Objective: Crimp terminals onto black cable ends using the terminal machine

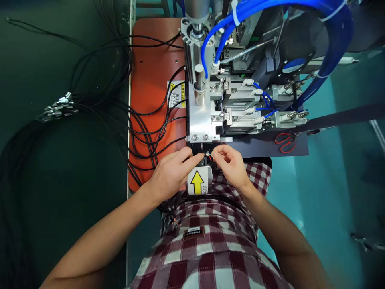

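Both hands meet at the near end of a metal machine [202, 116]. My left hand [176, 170] has its index finger stretched to the end of a cable, pressing at small thin wires; its other fingers curl beneath and are partly hidden. With thumb and index finger pinched, my right hand [230, 162] grips the tips of thin wires [208, 154], one of them red. Just below them is a white plate with a yellow arrow [197, 182]. Several black cables [144, 136] lie on the orange board [159, 60] left of the machine.
A bundle of cables with metal connectors [58, 107] lies on the dark green surface at left. Blue air hoses [279, 6] arch over the machine. Red-handled scissors [285, 142] rest on the dark plate at right. Loose cable ends [174, 222] hang by the plaid apron [210, 249].
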{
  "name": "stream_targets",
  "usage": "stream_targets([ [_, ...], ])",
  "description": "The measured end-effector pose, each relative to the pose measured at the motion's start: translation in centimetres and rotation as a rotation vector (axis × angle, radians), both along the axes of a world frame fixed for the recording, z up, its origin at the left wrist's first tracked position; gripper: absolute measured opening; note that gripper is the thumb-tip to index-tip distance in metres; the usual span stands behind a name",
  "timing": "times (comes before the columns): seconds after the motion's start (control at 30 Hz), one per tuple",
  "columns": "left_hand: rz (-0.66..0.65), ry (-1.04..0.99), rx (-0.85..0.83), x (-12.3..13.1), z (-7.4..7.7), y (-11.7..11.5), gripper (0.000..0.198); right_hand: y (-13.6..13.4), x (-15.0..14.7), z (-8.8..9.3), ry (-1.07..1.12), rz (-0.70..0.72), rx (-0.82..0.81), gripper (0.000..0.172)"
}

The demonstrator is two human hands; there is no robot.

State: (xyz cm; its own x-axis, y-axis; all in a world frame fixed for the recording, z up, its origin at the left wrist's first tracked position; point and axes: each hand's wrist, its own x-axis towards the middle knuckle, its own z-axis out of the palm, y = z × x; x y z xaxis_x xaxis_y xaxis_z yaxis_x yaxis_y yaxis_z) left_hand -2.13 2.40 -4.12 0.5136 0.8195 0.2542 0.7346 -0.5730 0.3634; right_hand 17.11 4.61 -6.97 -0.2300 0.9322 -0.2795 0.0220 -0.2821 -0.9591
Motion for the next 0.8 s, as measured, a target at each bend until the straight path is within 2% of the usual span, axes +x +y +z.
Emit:
stream_targets([
  [0.8,0.053,0.067,0.1,0.45,-0.36,-0.24,0.025,-0.34,-0.29,-0.36,-0.044,-0.048,-0.04,0.025],
])
